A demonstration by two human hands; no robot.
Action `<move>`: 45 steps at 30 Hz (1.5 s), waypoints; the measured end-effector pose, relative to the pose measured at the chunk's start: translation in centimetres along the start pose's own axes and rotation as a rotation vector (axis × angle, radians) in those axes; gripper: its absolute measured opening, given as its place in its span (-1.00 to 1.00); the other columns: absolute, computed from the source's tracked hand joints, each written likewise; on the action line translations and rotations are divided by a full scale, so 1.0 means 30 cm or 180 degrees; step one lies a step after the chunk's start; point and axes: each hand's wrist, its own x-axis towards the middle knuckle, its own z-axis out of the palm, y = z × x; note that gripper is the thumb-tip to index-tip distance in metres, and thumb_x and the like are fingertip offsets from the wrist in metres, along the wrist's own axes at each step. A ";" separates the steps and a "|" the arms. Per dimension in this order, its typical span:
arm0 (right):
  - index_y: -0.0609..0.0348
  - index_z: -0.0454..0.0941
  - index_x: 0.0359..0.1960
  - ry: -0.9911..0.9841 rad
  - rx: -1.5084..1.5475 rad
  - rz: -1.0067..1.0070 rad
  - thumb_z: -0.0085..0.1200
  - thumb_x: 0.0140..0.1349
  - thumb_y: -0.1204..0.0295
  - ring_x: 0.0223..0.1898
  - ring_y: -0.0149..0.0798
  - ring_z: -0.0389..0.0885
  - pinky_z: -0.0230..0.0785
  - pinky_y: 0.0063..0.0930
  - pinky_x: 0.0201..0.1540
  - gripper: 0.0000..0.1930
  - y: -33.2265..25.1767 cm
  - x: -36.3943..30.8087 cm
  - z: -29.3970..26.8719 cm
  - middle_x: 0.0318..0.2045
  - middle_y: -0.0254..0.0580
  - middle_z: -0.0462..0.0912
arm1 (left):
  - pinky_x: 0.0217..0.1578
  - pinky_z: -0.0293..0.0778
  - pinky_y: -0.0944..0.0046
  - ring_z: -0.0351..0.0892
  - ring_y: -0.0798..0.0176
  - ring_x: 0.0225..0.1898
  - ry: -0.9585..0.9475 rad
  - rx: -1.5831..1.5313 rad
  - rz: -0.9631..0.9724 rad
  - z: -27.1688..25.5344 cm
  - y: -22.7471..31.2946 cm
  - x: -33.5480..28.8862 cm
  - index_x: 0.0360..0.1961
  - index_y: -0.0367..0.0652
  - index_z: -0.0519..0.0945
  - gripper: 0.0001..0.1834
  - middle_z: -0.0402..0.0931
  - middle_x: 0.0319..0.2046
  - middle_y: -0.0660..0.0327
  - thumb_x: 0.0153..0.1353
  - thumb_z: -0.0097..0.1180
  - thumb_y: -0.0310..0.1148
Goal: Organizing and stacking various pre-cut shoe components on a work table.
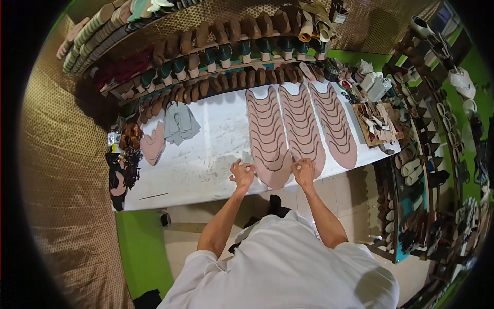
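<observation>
Pink U-shaped shoe upper pieces (272, 174) lie overlapped like scales in three columns on the white table, their inner curved edges showing dark lines. At the near end of the left column, my left hand (243, 174) has its thumb and forefinger pinched at the left edge of the nearest piece. My right hand (304, 172) pinches that piece's right edge, with its fingers curled over the near end of the middle column (307, 149). The right column (342, 152) is touched by neither hand.
Grey cut pieces (180, 123) and a pink stack (153, 144) lie on the left of the table (216, 116). Rows of shoe lasts (226, 81) stand along the back. A board of scraps and tools (378, 123) sits at the right, near shoe racks (411, 170).
</observation>
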 end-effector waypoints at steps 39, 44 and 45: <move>0.06 0.79 -0.27 -0.1241 -0.0081 -0.1922 0.28 0.22 0.28 0.28 -0.06 0.39 0.07 0.04 0.28 -0.83 -0.527 -0.140 0.406 0.15 -0.17 0.58 | 0.31 -0.22 -0.68 -0.15 -0.29 0.58 0.1315 0.0179 -0.0866 -0.417 -0.502 -0.188 0.05 0.06 0.72 -0.62 0.06 0.56 -0.06 0.20 0.31 -0.18; 0.07 0.79 -0.30 -0.1441 0.0179 -0.2257 0.30 0.21 0.30 0.27 -0.06 0.41 0.07 0.03 0.29 -0.85 -0.765 -0.334 0.628 0.13 -0.16 0.60 | 0.32 -0.19 -0.65 -0.11 -0.17 0.59 0.1711 0.0158 -0.1095 -0.704 -0.737 -0.275 0.03 0.07 0.73 -0.66 0.11 0.54 -0.02 0.20 0.32 -0.23; 0.07 0.79 -0.30 -0.1511 0.0223 -0.2306 0.30 0.21 0.30 0.26 -0.06 0.41 0.07 0.03 0.29 -0.85 -0.805 -0.376 0.672 0.12 -0.15 0.60 | 0.32 -0.19 -0.65 -0.11 -0.17 0.59 0.1739 0.0150 -0.1084 -0.767 -0.786 -0.283 0.03 0.07 0.73 -0.66 0.11 0.54 -0.02 0.20 0.32 -0.23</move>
